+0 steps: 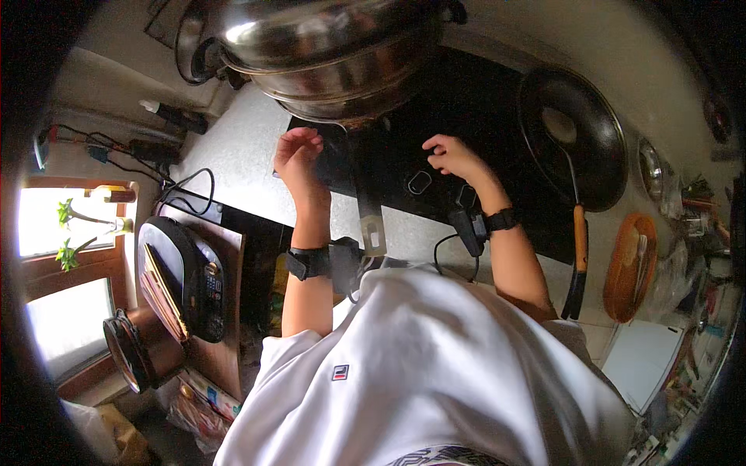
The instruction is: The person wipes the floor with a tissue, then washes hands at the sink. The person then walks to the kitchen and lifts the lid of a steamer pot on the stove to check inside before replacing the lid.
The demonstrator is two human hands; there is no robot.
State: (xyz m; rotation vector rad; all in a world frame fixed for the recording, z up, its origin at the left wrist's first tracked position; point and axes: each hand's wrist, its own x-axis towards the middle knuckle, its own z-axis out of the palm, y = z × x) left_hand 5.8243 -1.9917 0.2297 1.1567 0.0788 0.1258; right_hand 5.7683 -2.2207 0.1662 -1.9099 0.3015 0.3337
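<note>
My left hand (297,152) hovers near the cooktop's left edge, fingers loosely curled and nothing visible in them. Above the black cooktop (396,151), my right hand (453,156) is partly curled and empty, its fingers slightly apart. In front of both hands stands a large stainless steel pot (344,76) with a lid; its top is cut off by the frame. A long flat handle (371,230) with a slotted metal end runs from beneath the pot towards my body, between my forearms. Both wrists wear black straps with boxy devices.
Right of the cooktop's middle sits a dark wok (600,151), with a wooden-handled ladle (580,233) resting in it. Farther right is an orange oval basket (629,268) holding utensils. At left are a black appliance (204,285), a cable (204,180) and a window (64,227).
</note>
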